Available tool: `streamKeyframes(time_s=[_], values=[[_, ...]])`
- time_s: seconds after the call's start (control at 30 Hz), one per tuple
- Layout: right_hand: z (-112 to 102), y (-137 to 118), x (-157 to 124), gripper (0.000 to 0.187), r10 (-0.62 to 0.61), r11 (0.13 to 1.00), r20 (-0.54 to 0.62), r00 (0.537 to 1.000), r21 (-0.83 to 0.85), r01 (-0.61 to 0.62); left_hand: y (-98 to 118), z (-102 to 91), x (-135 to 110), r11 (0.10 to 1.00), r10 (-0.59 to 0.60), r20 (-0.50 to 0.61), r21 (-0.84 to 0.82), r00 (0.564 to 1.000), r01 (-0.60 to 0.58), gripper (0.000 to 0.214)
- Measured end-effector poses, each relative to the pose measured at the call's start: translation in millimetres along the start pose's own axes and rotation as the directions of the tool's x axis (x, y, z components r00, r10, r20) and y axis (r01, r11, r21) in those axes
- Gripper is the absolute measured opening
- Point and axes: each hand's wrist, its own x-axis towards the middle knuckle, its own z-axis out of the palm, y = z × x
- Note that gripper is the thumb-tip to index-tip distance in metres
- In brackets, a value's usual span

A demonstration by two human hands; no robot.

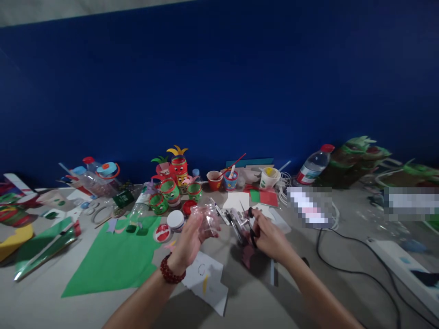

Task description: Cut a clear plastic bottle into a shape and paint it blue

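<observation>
My left hand (189, 241), with a red bead bracelet at the wrist, grips a clear plastic bottle piece (207, 218) above the table. My right hand (269, 237) is closed on black-handled scissors (247, 225), whose blades point left toward the clear plastic. Both hands hover over a white paper sheet (206, 283) on the grey table (85, 306).
A green paper sheet (113, 260) lies to the left. Decorated fruit-faced cups (173, 180), paint pots (230, 179), a white-lidded jar (175, 220) and a water bottle (313, 167) stand behind. A black cable (343, 269) and a white power strip (401, 269) lie to the right.
</observation>
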Motion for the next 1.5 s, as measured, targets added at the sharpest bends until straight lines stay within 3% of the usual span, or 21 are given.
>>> streamKeyframes(time_s=[0.23, 0.27, 0.4, 0.5, 0.57, 0.63, 0.7, 0.73, 0.8, 1.03, 1.2, 1.3, 1.37, 1.43, 1.5], values=[[-1.9, -5.9, 0.4, 0.069, -0.055, 0.996, -0.035, 0.998, -0.07, 0.052, 14.3, -6.1, -3.4, 0.992, 0.126, 0.003, 0.011, 0.992, -0.126, 0.044], [-4.2, -7.9, 0.5, 0.064, -0.052, 0.995, -0.039, 0.998, -0.091, 0.048, 13.6, -7.8, -4.0, 0.99, 0.139, -0.013, 0.028, 0.99, -0.139, 0.046], [-14.2, -13.5, 0.2, 0.014, -0.004, 0.989, -0.015, 1.0, -0.151, 0.002, 6.9, -20.7, -8.9, 0.982, 0.156, -0.052, 0.119, 0.986, -0.149, 0.05], [-17.4, -15.6, -1.7, 0.02, 0.029, 0.986, 0.002, 1.0, -0.167, -0.028, 2.0, -32.0, -16.5, 0.983, 0.116, -0.001, 0.143, 0.993, -0.115, 0.05], [-16.6, -17.5, -3.1, 0.022, 0.048, 0.984, 0.008, 0.999, -0.173, -0.046, -0.4, -35.6, -22.2, 0.98, 0.057, 0.161, 0.179, 0.985, -0.086, 0.054], [-14.5, -20.3, -4.3, 0.021, 0.066, 0.982, 0.002, 0.998, -0.178, -0.065, -2.7, -33.8, -26.7, 0.957, -0.069, 0.403, 0.286, 0.913, -0.054, 0.058], [-12.0, -24.0, -5.2, 0.019, 0.075, 0.98, -0.008, 0.997, -0.182, -0.075, -5.8, -27.0, -29.4, 0.905, -0.22, 0.58, 0.422, 0.785, -0.058, 0.061], [-10.9, -26.0, -5.6, 0.016, 0.074, 0.98, -0.012, 0.997, -0.183, -0.075, -7.9, -22.5, -29.9, 0.88, -0.274, 0.624, 0.469, 0.732, -0.071, 0.063], [-9.1, -29.9, -6.8, 0.01, 0.068, 0.981, -0.023, 0.997, -0.183, -0.071, -13.2, -13.6, -29.9, 0.866, -0.308, 0.649, 0.494, 0.695, -0.077, 0.068], [-4.8, -36.4, -13.7, 0.029, 0.071, 0.977, -0.067, 0.995, -0.198, -0.083, -30.2, -5.7, -25.8, 0.894, -0.205, 0.626, 0.433, 0.752, -0.117, 0.078], [-2.6, -30.0, -13.6, 0.023, 0.074, 0.979, -0.086, 0.994, -0.184, -0.089, -26.2, -8.0, -28.5, 0.912, -0.19, 0.645, 0.395, 0.74, -0.109, 0.08], [-6.2, -18.7, -12.1, 0.016, 0.087, 0.981, -0.109, 0.99, -0.162, -0.104, -18.1, -20.6, -36.2, 0.893, -0.187, 0.633, 0.428, 0.751, -0.139, 0.077], [-9.9, -9.2, -12.3, 0.014, 0.107, 0.982, -0.123, 0.987, -0.145, -0.124, -11.6, -37.1, -42.9, 0.808, -0.19, 0.589, 0.548, 0.785, -0.216, 0.08], [-12.5, -0.4, -13.9, 0.013, 0.128, 0.983, -0.131, 0.983, -0.118, -0.143, -4.2, -56.4, -49.8, 0.643, -0.186, 0.502, 0.712, 0.845, -0.282, 0.082], [-12.7, 5.4, -16.5, 0.013, 0.126, 0.988, -0.124, 0.984, -0.075, -0.136, 4.6, -72.8, -56.4, 0.473, -0.242, 0.416, 0.84, 0.877, -0.268, 0.076]])
